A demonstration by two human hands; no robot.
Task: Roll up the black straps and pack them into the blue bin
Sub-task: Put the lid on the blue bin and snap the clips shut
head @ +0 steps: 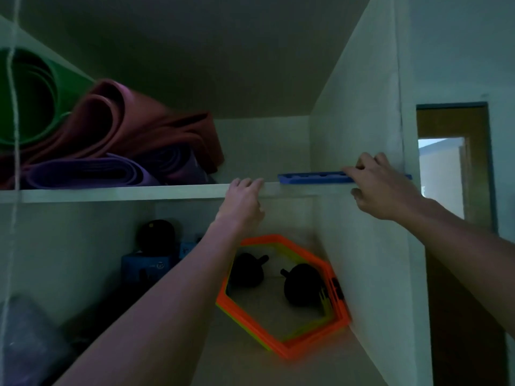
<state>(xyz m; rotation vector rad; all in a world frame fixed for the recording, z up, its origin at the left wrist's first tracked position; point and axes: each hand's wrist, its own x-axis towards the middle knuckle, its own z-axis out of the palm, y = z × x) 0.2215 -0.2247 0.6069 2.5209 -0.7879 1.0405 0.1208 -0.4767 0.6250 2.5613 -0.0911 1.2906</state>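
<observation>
Two bare forearms reach up from the bottom of the view toward a white upper shelf (111,194). Nearest, the left hand (242,203) rests on the shelf's front edge with its fingers laid loosely over the lip, gripping nothing. Further right, the right hand (381,188) holds the blue bin (312,178): fingers curl over the top rim and the thumb sits below, under the shelf's front edge. Only the bin's rim shows, a flat blue strip sitting at the front right corner of the upper shelf, against the cabinet's right wall. Its long axis runs left to right along the shelf's front edge. Whether any black straps lie inside cannot be told from this low angle.

On the left part of the same shelf lie rolled mats: a green mat (30,98) at the far left, a maroon mat (145,126) draped beside it, and a purple mat (89,172) at the front edge. On the lower shelf, orange hexagon rings (281,341) lean toward the right wall, with two black round weights (301,285) seen through them. A blue box (147,267) stands toward the back left. A doorway (451,162) opens at the right.
</observation>
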